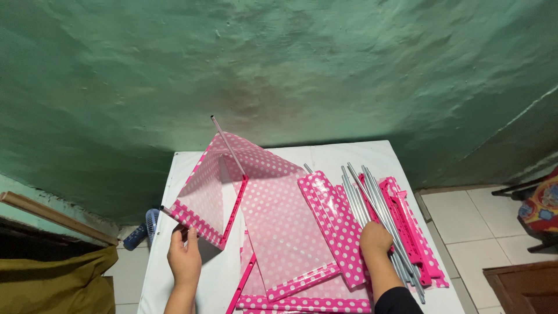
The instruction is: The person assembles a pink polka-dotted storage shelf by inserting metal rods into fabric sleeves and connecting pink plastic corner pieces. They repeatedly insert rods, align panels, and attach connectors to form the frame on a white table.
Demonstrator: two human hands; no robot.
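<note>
My left hand (185,256) grips the lower edge of a pink polka-dot fabric panel (203,195) that stands raised off the white table (325,154). A grey metal rod (228,145) runs through the panel's upper fold and sticks up. My right hand (375,238) rests closed on a bundle of grey metal rods (360,192) lying to the right. More pink polka-dot panels (279,227) lie flat between the two hands. Pink plastic frame pieces (407,224) lie under and beside the rods.
A green plastered wall (279,70) rises behind the table. At the left stand a wooden beam (52,215), an olive cloth (58,285) and a small blue fan (148,224) on the tiled floor. A dark chair with a colourful cushion (540,206) is at the right.
</note>
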